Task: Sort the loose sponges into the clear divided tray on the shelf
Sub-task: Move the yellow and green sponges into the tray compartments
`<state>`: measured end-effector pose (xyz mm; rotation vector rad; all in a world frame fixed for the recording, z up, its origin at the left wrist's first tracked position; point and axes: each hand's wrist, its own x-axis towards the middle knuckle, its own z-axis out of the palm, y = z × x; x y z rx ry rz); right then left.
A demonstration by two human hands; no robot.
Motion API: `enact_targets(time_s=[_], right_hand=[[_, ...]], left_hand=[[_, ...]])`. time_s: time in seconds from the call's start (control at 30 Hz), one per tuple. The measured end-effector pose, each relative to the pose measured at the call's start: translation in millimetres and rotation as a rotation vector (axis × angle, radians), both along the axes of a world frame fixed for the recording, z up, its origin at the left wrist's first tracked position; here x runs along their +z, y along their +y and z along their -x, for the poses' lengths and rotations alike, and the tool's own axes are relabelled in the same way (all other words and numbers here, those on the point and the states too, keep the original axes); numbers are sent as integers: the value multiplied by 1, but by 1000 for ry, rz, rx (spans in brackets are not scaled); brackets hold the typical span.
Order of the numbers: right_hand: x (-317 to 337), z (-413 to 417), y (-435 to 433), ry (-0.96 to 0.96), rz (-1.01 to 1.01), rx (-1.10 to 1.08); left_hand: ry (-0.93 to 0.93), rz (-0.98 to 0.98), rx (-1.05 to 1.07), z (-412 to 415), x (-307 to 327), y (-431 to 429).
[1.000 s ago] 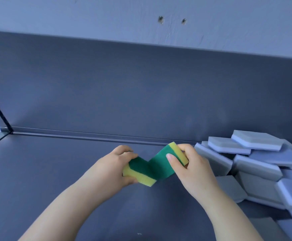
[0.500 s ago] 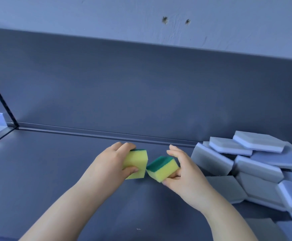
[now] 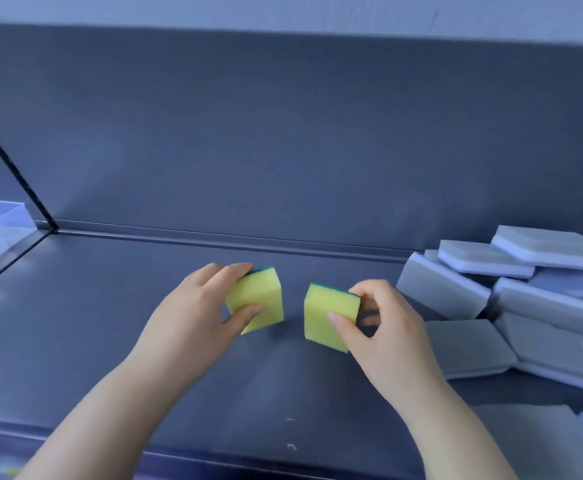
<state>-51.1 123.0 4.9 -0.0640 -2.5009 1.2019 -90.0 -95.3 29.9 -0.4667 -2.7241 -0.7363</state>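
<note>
The shelf (image 3: 117,358) is a dark flat deck with wide bare room across its middle and left. A tall back panel (image 3: 283,133) closes it at the rear, and a front lip runs nearest the person. On the right the grey sponges (image 3: 539,299) lie in a loose, leaning heap, several resting on one another, so a careless sweep that way would likely nudge them. At the far left only a corner of the clear tray (image 3: 2,220) shows, past a thin dark line that may be a pane edge; its dividers cannot be made out. The way towards it runs left over bare shelf, well apart from the heap. The left hand (image 3: 193,317) grips the left sponge (image 3: 260,299), fingers (image 3: 236,271) curled over its top edge and thumb on the yellow face. The right hand (image 3: 390,330) pinches the right sponge (image 3: 324,313) at its right side between thumb and curled fingers. The two blocks sit near each other with a gap between; whether they touch the shelf cannot be told. They look light, soft and springy, hardly fragile. A gentle hold across opposite edges should do, and the thin green scrub layer probably offers more friction.
</note>
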Motion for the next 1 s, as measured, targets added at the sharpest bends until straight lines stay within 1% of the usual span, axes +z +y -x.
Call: enact_targets(time_s=[0.1, 0.27, 0.4, 0.47, 0.6, 0.73, 0.87, 1.0], right_hand=[[-2, -1, -9, 44, 88, 6], [-4, -7, -41, 50, 74, 78], [5, -19, -87, 82, 58, 111], [13, -28, -119, 114, 71, 120], [27, -50, -203, 144, 95, 166], [34, -67, -300, 150, 146, 250], [37, -81, -388, 196, 149, 361], [43, -91, -452, 187, 124, 473]], left_hand=[[20, -20, -23, -7, 0, -12], [108, 61, -45, -22, 4, -43], [147, 64, -50, -44, 9, -89], [176, 20, -39, -60, 11, -124], [220, -115, 51, -96, 20, -215], [228, -182, 163, -136, 20, -312], [236, -167, 251, -172, 10, -392], [255, -207, 324, -194, 3, -450]])
